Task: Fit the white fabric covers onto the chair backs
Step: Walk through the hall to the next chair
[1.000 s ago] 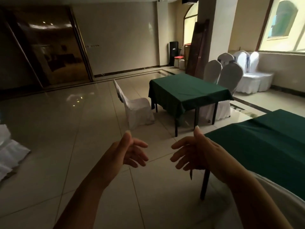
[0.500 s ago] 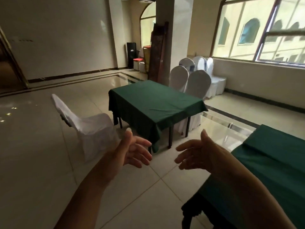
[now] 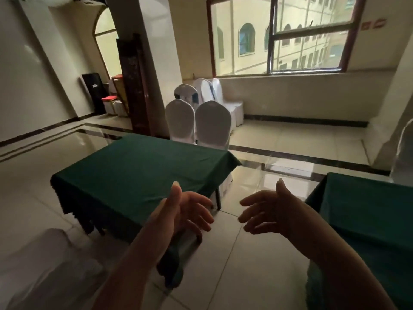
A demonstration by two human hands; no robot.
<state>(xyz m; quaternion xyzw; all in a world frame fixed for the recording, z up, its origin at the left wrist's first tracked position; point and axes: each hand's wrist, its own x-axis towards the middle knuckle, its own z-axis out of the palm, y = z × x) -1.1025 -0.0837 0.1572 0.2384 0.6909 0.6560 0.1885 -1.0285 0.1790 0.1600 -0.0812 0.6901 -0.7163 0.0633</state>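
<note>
My left hand [image 3: 185,209] and my right hand [image 3: 268,211] are raised in front of me, palms facing each other, fingers spread, holding nothing. Two chairs in white fabric covers [image 3: 212,124] stand side by side behind the far edge of a green-clothed table [image 3: 138,171]. More white-covered chairs [image 3: 214,92] are stacked against the wall under the window. A blurred white-covered chair [image 3: 44,260] sits at the lower left, and the edge of another covered chair [image 3: 404,153] shows at the far right.
A second green-clothed table [image 3: 368,209] is at the right, close to my right arm. A thick pillar [image 3: 154,63] with a dark board [image 3: 134,86] leaning on it stands behind the first table. Tiled floor [image 3: 234,253] runs between the two tables.
The view has swung right and moved closer to the green table. The lone covered chair slid to the lower left corner. Both hands stayed open and apart in front of me.
</note>
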